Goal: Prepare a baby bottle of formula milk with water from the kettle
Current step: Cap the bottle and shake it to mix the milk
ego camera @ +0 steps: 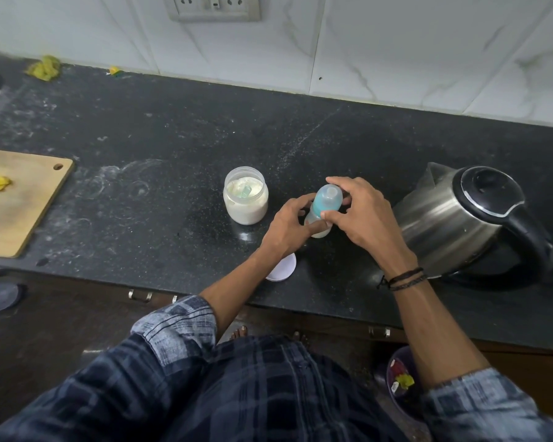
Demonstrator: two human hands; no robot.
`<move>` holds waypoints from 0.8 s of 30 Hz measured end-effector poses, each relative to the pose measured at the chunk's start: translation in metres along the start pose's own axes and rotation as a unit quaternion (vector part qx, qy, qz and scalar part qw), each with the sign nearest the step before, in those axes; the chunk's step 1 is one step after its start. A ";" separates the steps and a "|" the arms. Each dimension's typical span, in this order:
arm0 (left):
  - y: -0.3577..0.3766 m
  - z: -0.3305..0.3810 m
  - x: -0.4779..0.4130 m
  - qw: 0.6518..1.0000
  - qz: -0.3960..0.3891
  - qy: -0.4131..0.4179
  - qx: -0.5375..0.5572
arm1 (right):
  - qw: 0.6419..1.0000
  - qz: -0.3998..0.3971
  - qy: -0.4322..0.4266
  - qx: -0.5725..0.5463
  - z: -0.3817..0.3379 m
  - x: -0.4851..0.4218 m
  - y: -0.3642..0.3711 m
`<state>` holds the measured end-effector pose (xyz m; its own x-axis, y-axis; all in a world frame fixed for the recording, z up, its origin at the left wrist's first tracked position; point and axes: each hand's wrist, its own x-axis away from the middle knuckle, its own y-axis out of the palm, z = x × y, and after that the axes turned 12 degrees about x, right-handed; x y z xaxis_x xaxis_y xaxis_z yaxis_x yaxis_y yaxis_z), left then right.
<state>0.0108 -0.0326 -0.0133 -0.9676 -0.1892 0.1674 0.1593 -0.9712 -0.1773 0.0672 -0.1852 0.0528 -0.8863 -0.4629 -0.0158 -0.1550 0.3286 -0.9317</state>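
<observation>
Black stone desk point(173, 129) carries everything, and the task looks close to its end. At the right the steel kettle point(454, 218) sits on its base with its lid down, near the bottle but apart from it, so the pouring seems done. The jar point(245, 202) of powder stands open just left of the hands. The left hand point(288, 228) grips the bottle's lower body with fingers point(300, 202) curled round it. The right hand point(361, 215) curls over the top, thumb against the teal collar, probably screwing it tight. The bottle point(324, 204) appears to stand on the desk between jar and kettle, teat and collar on, something pale in its base. The jar's white lid point(283, 269) lies at the desk's front edge, partly under the left forearm, and the scoop point(246, 190) rests inside the jar on the powder. What seems left is to finish tightening, shake to mix and close the jar.
</observation>
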 end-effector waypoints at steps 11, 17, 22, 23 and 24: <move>0.000 -0.001 -0.001 1.000 -0.002 0.001 -0.009 | 1.000 -0.019 0.014 -0.017 0.006 -0.004 0.006; -0.001 -0.001 -0.001 1.000 -0.007 0.000 -0.015 | 0.999 -0.018 0.012 -0.028 0.007 -0.008 0.000; -0.001 0.001 -0.001 1.000 -0.005 -0.001 -0.012 | 0.999 -0.018 0.004 -0.029 0.006 -0.006 0.004; -0.001 0.002 -0.001 1.000 -0.005 -0.002 -0.010 | 1.000 -0.013 0.008 -0.025 0.005 -0.006 0.004; -0.001 0.002 -0.001 1.000 -0.006 -0.002 -0.007 | 1.000 -0.010 0.013 -0.025 0.005 -0.007 0.004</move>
<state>0.0116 -0.0319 -0.0113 -0.9684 -0.1789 0.1740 0.1453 -0.9711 -0.1894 0.0743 -0.1845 0.0473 -0.8942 -0.4476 0.0129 -0.1937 0.3608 -0.9123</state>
